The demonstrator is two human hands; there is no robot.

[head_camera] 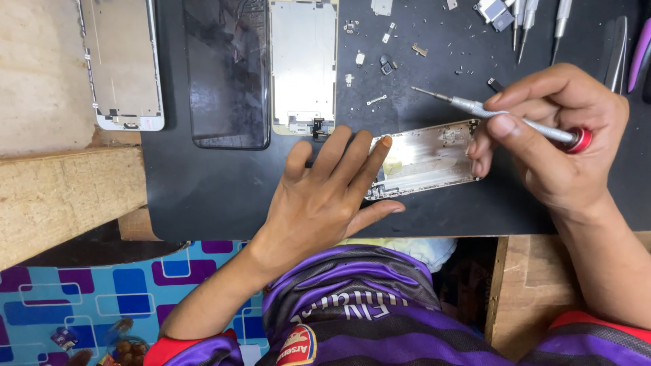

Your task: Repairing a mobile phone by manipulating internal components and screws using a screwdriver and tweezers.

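Note:
An opened silver phone housing (427,159) lies on a black work mat (217,196). My left hand (325,200) rests flat on its left end, fingers spread and holding it down. My right hand (553,139) grips a thin silver screwdriver (502,116) with a red cap, its tip pointing left above the mat, just beyond the housing's upper edge. My right fingers touch the housing's right end.
A screen assembly (303,64) and a dark glass panel (227,74) lie at the back of the mat. A white phone frame (122,64) sits on the wooden bench at left. Small screws and parts (380,64) are scattered; more tools (525,20) lie at back right.

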